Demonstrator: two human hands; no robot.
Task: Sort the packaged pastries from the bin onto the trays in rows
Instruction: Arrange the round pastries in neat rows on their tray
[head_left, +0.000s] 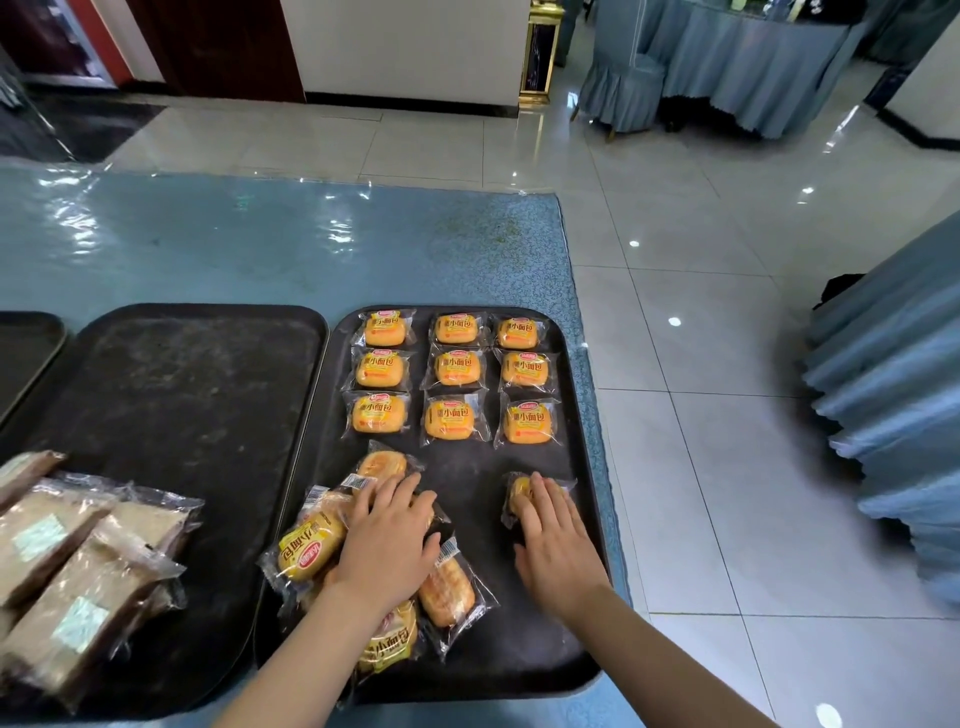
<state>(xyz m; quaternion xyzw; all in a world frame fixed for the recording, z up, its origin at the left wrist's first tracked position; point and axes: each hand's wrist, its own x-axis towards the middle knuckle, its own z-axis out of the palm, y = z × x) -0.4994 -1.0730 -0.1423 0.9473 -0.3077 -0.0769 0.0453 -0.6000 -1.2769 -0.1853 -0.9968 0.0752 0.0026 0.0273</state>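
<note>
On the right black tray (574, 649), several yellow packaged buns (451, 368) lie in three neat rows at the far end. A loose heap of the same packets (311, 551) sits at the tray's near left. My left hand (389, 540) rests flat on that heap, fingers spread over a packet. My right hand (553, 540) lies flat on a single bun packet (519, 491) at the near right, below the third column.
The middle black tray (182, 384) holds several brown wrapped bread slices (78, 561) at its near left. Another tray's edge (26, 343) shows far left. The blue table's edge (592, 364) runs right of the trays, with tiled floor beyond.
</note>
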